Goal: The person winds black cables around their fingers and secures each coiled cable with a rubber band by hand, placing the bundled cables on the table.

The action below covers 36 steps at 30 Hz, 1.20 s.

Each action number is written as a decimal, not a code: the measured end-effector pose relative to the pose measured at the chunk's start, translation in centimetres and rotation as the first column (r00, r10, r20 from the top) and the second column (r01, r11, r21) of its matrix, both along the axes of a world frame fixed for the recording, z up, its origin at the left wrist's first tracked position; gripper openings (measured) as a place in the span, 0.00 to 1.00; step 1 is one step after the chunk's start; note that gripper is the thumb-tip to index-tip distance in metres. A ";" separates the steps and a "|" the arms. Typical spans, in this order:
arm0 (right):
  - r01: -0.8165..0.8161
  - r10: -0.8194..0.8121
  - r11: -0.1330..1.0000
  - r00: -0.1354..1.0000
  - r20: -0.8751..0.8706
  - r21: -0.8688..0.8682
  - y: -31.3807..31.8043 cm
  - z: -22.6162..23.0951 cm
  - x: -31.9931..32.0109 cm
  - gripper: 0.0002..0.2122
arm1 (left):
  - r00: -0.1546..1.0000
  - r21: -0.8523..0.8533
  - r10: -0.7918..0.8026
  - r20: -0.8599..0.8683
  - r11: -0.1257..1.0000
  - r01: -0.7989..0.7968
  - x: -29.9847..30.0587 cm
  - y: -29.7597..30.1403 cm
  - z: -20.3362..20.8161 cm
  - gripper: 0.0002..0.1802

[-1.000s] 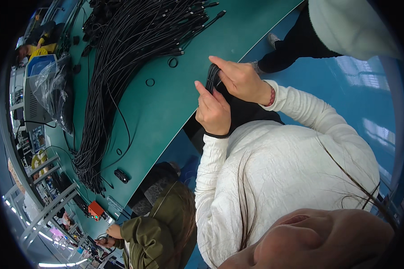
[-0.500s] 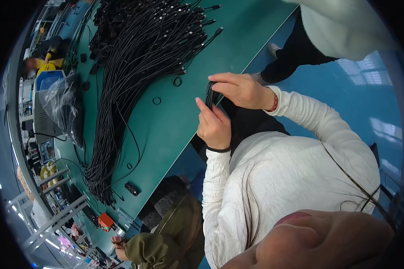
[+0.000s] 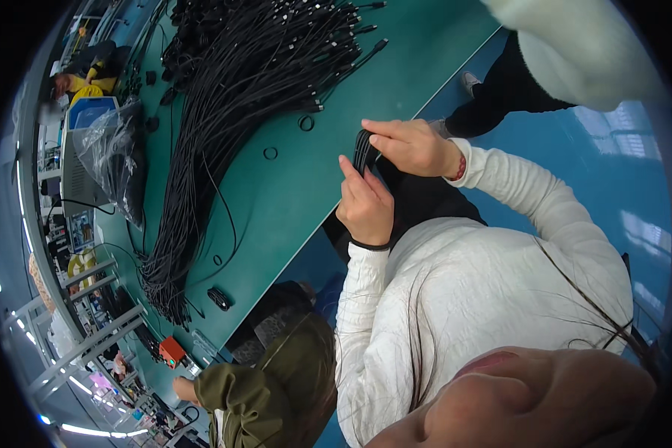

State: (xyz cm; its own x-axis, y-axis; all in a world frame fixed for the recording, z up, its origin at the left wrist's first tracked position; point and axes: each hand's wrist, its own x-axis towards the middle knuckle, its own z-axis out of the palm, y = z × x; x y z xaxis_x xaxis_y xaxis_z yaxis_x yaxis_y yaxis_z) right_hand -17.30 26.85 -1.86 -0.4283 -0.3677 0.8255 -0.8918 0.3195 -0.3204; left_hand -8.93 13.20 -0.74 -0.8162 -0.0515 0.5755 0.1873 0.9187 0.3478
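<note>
A coiled black cable (image 3: 363, 153) is held upright between my two hands, just off the near edge of the table. The fingers of my right hand (image 3: 412, 148) pinch the upper end of the coil. Lower down, my left hand (image 3: 367, 212) grips its bottom end, with the index finger raised alongside. A large bundle of loose black cables (image 3: 201, 142) spreads over the green table (image 3: 276, 216) to the left. Small black rings (image 3: 270, 153) lie between the bundle and my hands. Another coiled cable (image 3: 219, 299) rests near the table's edge.
A co-worker in an olive jacket (image 3: 269, 396) sits at the lower left by a small orange device (image 3: 172, 351). Someone in a white fleece top (image 3: 575, 52) stands at the upper right. A clear plastic bag (image 3: 116, 157) lies beyond the cables.
My hands and the coil sit slightly further right in the picture, as the whole view has shifted a little. Both hands still hold the coil. The co-worker's hand at the lower left has moved.
</note>
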 end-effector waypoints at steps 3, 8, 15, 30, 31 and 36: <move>0.020 -0.020 1.000 0.999 -0.030 0.011 -0.1 -0.3 -0.1 0.04 | 0.998 0.020 0.031 0.050 0.999 -0.032 -0.1 0.1 0.3 0.21; -0.075 0.094 0.995 0.929 0.359 -0.067 0.5 1.9 -0.7 0.10 | 0.998 -0.008 0.037 0.044 0.999 -0.037 -0.8 0.0 -0.2 0.21; -0.161 0.214 0.972 0.298 0.930 -0.172 3.7 4.0 -5.8 0.11 | 0.968 0.301 -0.077 0.237 0.953 0.002 -1.6 0.2 1.5 0.41; -0.360 0.327 0.932 0.891 0.315 0.051 -11.3 5.7 -6.0 0.11 | 0.793 -0.290 0.605 0.065 0.772 -0.565 1.1 -19.6 0.9 0.05; -0.321 0.319 0.943 0.947 0.042 0.089 -13.7 6.4 -5.0 0.14 | 0.846 -0.212 0.528 0.078 0.838 -0.504 1.3 -19.4 0.6 0.05; -0.347 0.415 0.889 0.885 -0.209 0.298 -21.2 8.2 -4.5 0.10 | 0.958 0.094 0.262 -0.115 0.963 -0.252 1.7 -16.4 6.9 0.04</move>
State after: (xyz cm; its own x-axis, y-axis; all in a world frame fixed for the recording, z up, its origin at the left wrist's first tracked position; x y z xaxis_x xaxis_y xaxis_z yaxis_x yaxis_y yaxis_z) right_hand -21.75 5.66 6.31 0.0037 -0.6632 0.7484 -0.9995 -0.0248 -0.0170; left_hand -7.25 -3.20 6.19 -0.6915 -0.2982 0.6580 -0.0046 0.9126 0.4088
